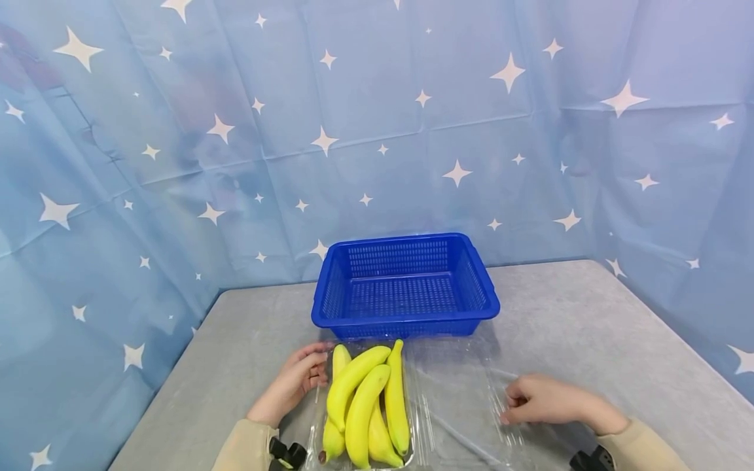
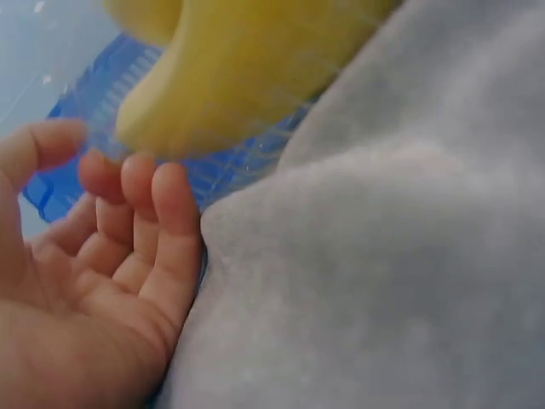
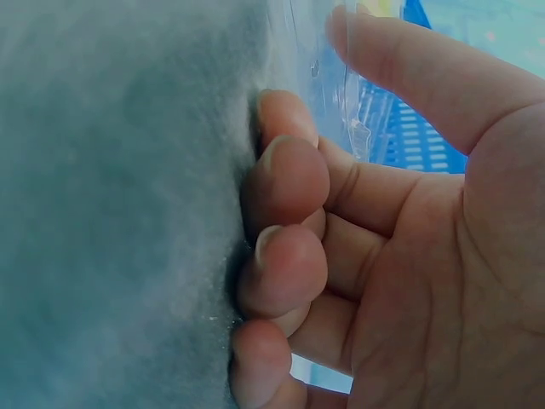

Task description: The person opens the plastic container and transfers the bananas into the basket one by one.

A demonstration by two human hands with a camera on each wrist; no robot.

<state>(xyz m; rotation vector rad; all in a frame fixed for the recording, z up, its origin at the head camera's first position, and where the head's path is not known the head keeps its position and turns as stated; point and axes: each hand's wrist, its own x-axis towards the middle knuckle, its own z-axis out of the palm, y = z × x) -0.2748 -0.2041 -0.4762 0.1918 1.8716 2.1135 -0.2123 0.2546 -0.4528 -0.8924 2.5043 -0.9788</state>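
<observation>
A clear plastic clamshell container lies unfolded on the table. Several yellow bananas are heaped in its left half. Its transparent lid is spread flat to the right. My left hand is at the container's upper left side, fingers loosely bent near its wall; in the left wrist view the fingertips are close to a banana seen through the plastic. Beside the lid's right edge, my right hand rests on the table with bent fingers. Its thumb stands apart from them, near the plastic edge.
A blue plastic basket with slotted walls stands directly behind the container. The grey table extends to both sides. A blue curtain with white stars hangs at the table's back and sides.
</observation>
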